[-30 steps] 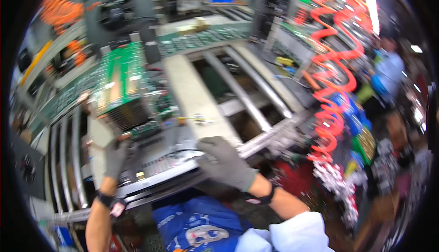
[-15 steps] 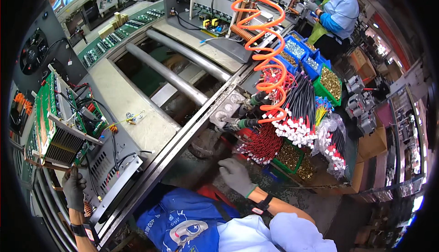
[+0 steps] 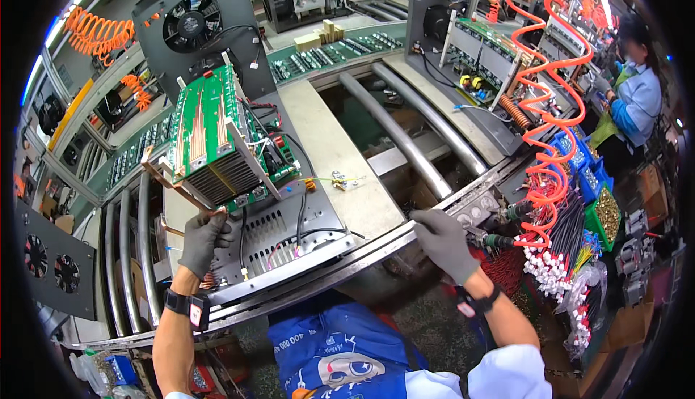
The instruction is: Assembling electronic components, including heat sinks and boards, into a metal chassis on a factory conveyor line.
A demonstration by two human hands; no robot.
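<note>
1. So the work surface was a roller line running across the frame — bare metal rollers [image 3: 405, 146] around the middle, a pale board [image 3: 340, 156] just left of them, and a metal rail [image 3: 384, 241] along the near edge.
2. The room was pretty packed. Orange coiled hoses [image 3: 557, 59] hung at the upper right, a co-worker [image 3: 637, 102] stood at the far right, and below them were blue bins [image 3: 573, 154], a green bin [image 3: 605, 218] and bundled cables with white connectors [image 3: 554, 272]. Green circuit boards [image 3: 333, 52] lined the upper middle.
3. Left hand [image 3: 205, 241], lower left of centre: grey glove, fingers curled in at the low end of a thin brown strip [image 3: 181, 190]. Couldn't tell whether it actually gripped it.
4. Right hand [image 3: 445, 245], right of centre: same grey glove, fingers loosely bent and partway open, nothing visible in it. It was right by the rail; couldn't tell if it touched.
5. The board assembly [image 3: 206, 120] was left of centre — green top with copper-coloured stripes, dark fins on the near side, wires on its right. It sat on a grey metal chassis [image 3: 271, 232] with slotted vents, and a dark panel with a fan [image 3: 192, 23] rose behind it.
</note>
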